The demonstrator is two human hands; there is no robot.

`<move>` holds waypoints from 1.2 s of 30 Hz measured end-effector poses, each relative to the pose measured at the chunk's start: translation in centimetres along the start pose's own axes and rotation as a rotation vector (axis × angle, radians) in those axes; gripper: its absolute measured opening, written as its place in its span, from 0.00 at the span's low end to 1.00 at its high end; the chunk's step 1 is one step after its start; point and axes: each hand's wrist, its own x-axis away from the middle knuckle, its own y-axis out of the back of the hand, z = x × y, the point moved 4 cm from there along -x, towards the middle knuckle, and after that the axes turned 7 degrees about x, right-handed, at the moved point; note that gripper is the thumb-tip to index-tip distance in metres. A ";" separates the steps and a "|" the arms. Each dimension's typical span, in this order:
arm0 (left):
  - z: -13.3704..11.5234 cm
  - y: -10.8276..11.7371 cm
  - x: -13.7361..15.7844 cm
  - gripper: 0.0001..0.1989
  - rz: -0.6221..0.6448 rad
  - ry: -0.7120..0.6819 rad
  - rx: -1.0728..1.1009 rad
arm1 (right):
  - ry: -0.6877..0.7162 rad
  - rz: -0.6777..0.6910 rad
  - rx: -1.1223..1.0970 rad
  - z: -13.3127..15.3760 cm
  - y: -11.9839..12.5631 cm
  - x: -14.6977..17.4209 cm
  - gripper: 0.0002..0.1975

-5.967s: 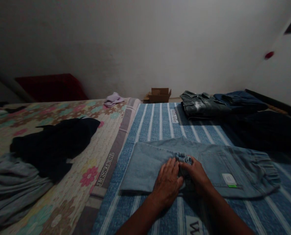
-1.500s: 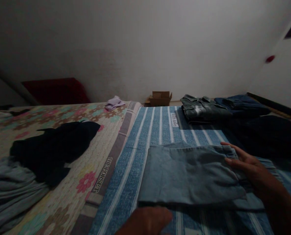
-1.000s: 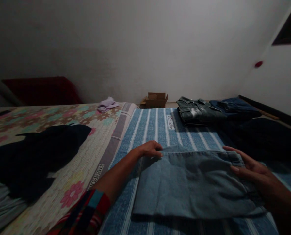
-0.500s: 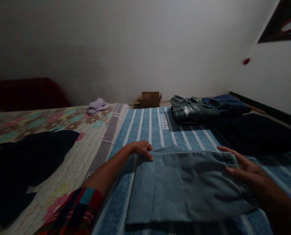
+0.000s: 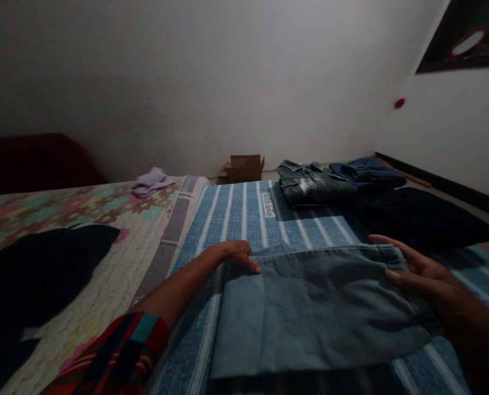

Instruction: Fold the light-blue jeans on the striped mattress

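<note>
A folded light blue denim garment point(image 5: 322, 312) lies in front of me across a blue striped sheet. My left hand point(image 5: 241, 256) grips its upper left corner, the thumb on the near face and the other fingers curled at the top edge. At the opposite end, my right hand point(image 5: 421, 277) is closed around the side of the denim, thumb in front and index finger behind the upper edge. The cloth sags in soft creases near the right hand and lies flatter at the left.
Beyond the denim sit a folded grey-green denim jacket point(image 5: 316, 189), folded blue jeans point(image 5: 367, 173) and a dark cloth pile point(image 5: 425, 219). On the floral sheet at left lie dark clothing point(image 5: 50, 274) and a lilac cloth point(image 5: 151, 182). A cardboard box point(image 5: 245, 169) stands by the wall.
The view has turned slightly right, so the background sits further left. My right hand and its end of the denim have shifted a little right; both hands keep their hold.
</note>
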 end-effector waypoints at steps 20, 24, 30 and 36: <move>-1.0 0.8 -1.2 0.24 0.028 -0.082 -0.104 | 0.004 -0.015 0.089 -1.5 3.6 -1.9 0.40; -1.0 0.9 -1.1 0.23 -0.019 -0.067 -0.102 | 0.007 -0.028 0.143 -3.3 4.7 -3.8 0.39; -0.4 1.0 -1.1 0.21 -0.082 -0.095 -0.081 | 0.006 -0.058 0.235 -6.5 5.8 -6.4 0.29; 0.1 1.2 -1.9 0.18 -0.080 -0.073 -0.114 | 0.040 -0.102 0.271 -5.2 5.2 -5.8 0.30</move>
